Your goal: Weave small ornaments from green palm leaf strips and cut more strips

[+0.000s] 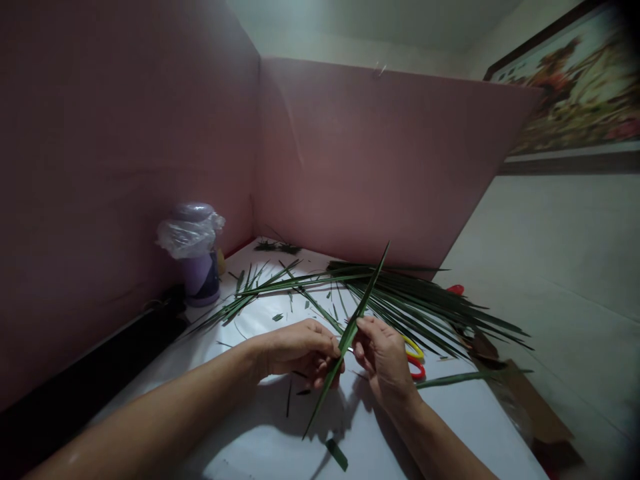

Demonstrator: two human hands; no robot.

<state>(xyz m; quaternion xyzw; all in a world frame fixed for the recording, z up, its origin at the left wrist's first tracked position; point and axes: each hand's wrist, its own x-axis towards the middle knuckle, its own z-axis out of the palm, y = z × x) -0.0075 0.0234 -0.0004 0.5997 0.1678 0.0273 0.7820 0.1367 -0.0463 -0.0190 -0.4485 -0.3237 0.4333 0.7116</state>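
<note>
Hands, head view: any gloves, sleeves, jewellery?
No gloves on the left hand or the right hand. No sleeves: the left forearm and right forearm are uncovered to the frame edge. No watch, bracelet or ring shows, though the light is dim.

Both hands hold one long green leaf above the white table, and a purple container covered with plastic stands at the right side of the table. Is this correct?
Not quite. The head view shows the purple container at the left side of the white table, not the right. The rest is correct: the left hand and the right hand both hold one long green leaf above the table.
</note>
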